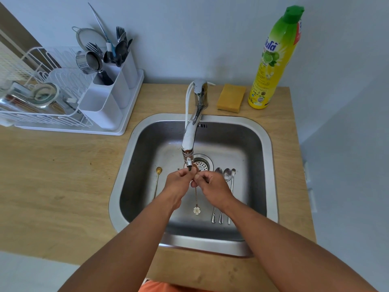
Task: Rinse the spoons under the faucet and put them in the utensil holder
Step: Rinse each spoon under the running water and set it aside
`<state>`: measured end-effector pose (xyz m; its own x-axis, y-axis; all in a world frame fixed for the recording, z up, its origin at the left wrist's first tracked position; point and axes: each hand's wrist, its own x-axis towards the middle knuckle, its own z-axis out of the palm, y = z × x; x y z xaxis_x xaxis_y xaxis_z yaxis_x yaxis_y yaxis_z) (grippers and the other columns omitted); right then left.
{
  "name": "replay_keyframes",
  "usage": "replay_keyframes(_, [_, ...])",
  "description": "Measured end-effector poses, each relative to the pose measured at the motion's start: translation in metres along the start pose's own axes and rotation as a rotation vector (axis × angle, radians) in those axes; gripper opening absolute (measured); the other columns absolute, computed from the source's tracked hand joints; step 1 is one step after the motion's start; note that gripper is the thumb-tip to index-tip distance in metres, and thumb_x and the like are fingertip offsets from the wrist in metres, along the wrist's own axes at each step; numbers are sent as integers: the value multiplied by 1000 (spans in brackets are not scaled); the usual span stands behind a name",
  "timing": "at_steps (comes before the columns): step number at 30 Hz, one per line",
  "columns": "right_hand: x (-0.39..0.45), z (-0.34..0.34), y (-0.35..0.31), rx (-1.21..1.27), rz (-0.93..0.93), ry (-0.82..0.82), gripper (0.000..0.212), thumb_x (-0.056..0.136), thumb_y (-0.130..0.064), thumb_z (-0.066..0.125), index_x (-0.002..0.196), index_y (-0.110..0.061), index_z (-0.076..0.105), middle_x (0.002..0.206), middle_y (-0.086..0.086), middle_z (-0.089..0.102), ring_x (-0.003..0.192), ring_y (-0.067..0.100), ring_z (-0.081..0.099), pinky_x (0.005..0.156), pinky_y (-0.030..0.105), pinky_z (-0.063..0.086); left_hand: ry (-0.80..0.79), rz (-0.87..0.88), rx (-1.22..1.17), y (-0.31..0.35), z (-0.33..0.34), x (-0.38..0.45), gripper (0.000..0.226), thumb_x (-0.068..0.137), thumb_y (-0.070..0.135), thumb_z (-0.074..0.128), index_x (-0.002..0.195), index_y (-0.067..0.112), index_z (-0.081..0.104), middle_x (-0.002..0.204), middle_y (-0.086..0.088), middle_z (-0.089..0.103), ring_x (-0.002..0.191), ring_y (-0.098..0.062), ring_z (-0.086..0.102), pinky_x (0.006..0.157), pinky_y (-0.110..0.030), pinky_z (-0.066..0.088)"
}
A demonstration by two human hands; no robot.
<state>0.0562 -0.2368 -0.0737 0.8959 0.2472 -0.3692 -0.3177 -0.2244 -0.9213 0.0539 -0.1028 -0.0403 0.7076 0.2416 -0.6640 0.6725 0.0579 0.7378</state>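
Pale grey walls back a light wooden bench [63,165] holding a square steel sink [271,165]. At ten o'clock stands a white plastic utensil holder [109,98]. Beneath the chrome faucet [190,135], left hand [179,182] and right hand [212,186] fingers pinch a slim flower-tipped spoon [196,203]; other spoons lie at three and nine o'clock.

Both forearms reach toward twelve o'clock and converge; the left hand [179,180] and right hand [211,183] meet, fingers curled and pinching.

Wooden counter [63,165] with inset sink [271,157], white dish rack [117,127] (left), sponge [231,98], detergent bottle [273,60].
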Motion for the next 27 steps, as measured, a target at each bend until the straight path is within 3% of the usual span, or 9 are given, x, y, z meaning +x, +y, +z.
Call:
replay_keyframes(3, [-2,0,2,3,33,-8,22,103,-25,63,91,-19,80,84,-8,80,75,2,70,74,19,51,37,-12,25,-2,-3,1,11,94,34,74,93,25,80,92,7,79,98,-7,68,87,-28,41])
replay_keyframes(7, [-6,6,7,-9,52,-68,22,101,-27,65,87,-17,80,81,-8,79,52,-4,54,51,13,41,139,5,-5,2,-2,5,19,97,33,70,104,17,78,97,8,74,90,-2,62,86,-29,43])
replay_keyframes(11, [-4,3,4,-20,31,-31,21,102,-27,66,89,-18,80,83,-6,80,58,-6,62,56,9,42,45,30,84,2,-1,-2,19,96,39,69,96,23,79,85,11,77,86,-3,66,65,-15,42])
replay_keyframes(14, [-1,-3,-1,-51,47,1,21,101,-33,66,89,-23,80,81,-11,80,65,-6,68,61,11,44,7,126,203,-3,-3,-6,28,103,41,58,93,23,77,92,7,77,94,-12,68,74,-23,45])
replay_keyframes(17, [5,-7,-3,-28,72,133,18,98,-36,68,85,-28,78,83,-12,79,83,1,73,71,17,48,130,197,457,-4,0,-5,32,103,50,52,94,28,74,92,12,76,95,-13,66,92,-44,42])
replay_keyframes(19, [8,-8,-5,19,78,176,17,97,-37,69,87,-28,79,85,-13,79,86,0,72,71,17,48,196,200,562,-3,3,-6,31,101,55,52,93,33,72,86,15,75,90,-8,65,90,-46,38])
replay_keyframes(21, [10,-8,-8,72,104,145,15,96,-35,70,91,-26,81,88,-14,80,81,-4,71,69,14,48,183,204,553,-4,5,-6,28,103,50,53,91,33,71,84,14,74,90,-8,66,85,-43,37])
replay_keyframes(23, [12,-9,-9,133,156,106,12,95,-31,73,95,-24,83,86,-17,80,63,-10,66,56,8,43,166,210,571,-5,2,-6,27,104,47,52,90,33,70,84,14,74,89,-7,64,81,-40,31])
replay_keyframes(27, [16,-11,-7,154,194,72,8,93,-26,76,89,-28,81,81,-24,78,55,-14,60,45,3,38,160,233,636,-9,-4,-3,24,103,47,54,88,37,69,83,15,73,89,-7,65,95,-50,39])
